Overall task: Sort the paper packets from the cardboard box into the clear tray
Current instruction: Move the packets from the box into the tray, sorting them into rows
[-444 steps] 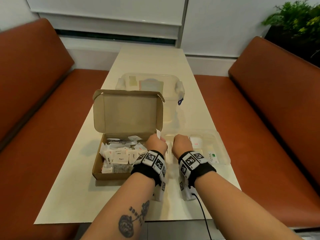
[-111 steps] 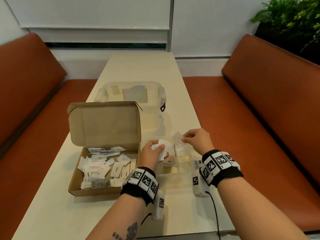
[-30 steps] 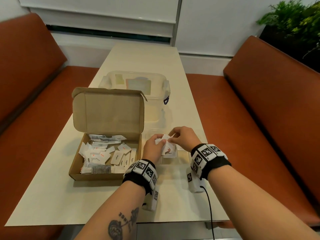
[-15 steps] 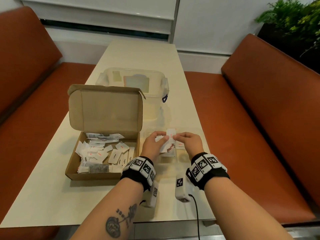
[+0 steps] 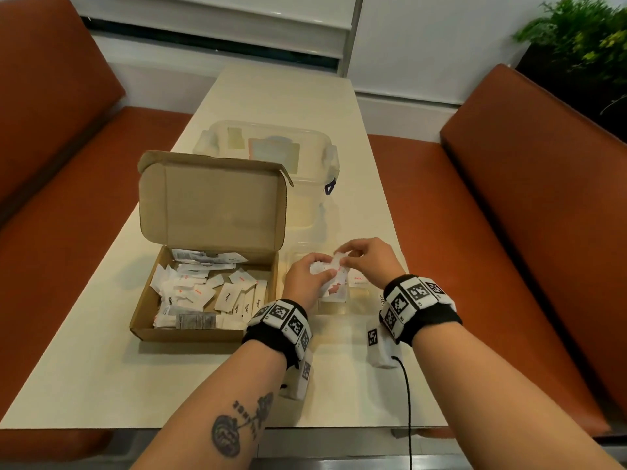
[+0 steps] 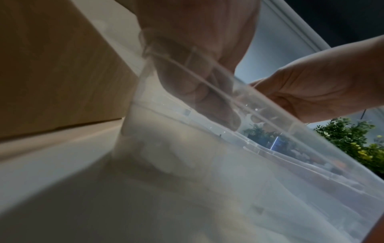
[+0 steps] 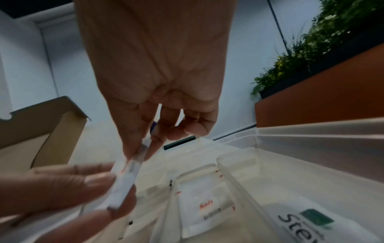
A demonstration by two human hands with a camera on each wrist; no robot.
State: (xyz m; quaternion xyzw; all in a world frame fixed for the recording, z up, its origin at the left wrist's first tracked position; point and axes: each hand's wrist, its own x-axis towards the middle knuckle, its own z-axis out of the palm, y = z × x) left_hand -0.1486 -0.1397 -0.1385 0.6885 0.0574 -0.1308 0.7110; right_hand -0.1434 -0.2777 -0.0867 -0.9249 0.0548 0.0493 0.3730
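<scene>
Table point(image 5: 101, 368), packet point(image 7: 124, 184) edge-on, upright.

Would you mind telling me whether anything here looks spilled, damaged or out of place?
Nothing stands out. Loose packets lie jumbled but contained in the cardboard box; both hands hold packets over the clear tray.

A long cream surface point(image 5: 101, 378) carries an open cardboard box point(image 5: 203, 330) of paper packets. Just right of the box sits the clear tray point(image 5: 359, 300); behind the box stands a lidded clear plastic container point(image 5: 271, 144), touching or nearly touching its raised lid.
</scene>
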